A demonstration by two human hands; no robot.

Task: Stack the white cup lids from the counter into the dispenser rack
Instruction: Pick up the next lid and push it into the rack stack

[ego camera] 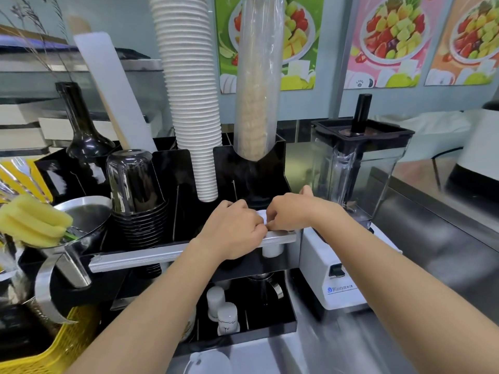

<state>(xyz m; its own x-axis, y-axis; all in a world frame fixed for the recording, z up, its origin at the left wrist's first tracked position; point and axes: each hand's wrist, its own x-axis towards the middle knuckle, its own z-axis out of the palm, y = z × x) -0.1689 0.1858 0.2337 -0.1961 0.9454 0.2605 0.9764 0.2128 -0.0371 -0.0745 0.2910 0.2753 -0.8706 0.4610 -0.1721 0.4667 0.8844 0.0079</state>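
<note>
Head view: both bare arms reach forward over the counter to the black dispenser rack (253,168).
Left hand (232,228): knuckles up, fingers curled and pressed together on a small white piece, likely a lid (262,215), at the rack's right compartment.
Right hand (290,211): fingers bent down, pinching the same white piece from its right side; the two hands touch.
White piece: mostly hidden between the fingers, held just above the rack's grey front rail (167,255); its shape cannot be told.
Lid on counter: one white lid (208,363) lies at the near edge, below the rack.
Rack contents: a tall stack of white paper cups (193,103) in the middle slot, a plastic-wrapped sleeve of cups (256,85) to its right, black cups (140,220) under an upturned clear cup on the left.
Lower tray: small white bottles (222,311) stand there.
Right of rack: a blender (356,184) on a white base, just beside the right forearm.
Far left: a dark bottle (81,125), a metal jug (81,228) and a yellow sponge (32,220).
</note>
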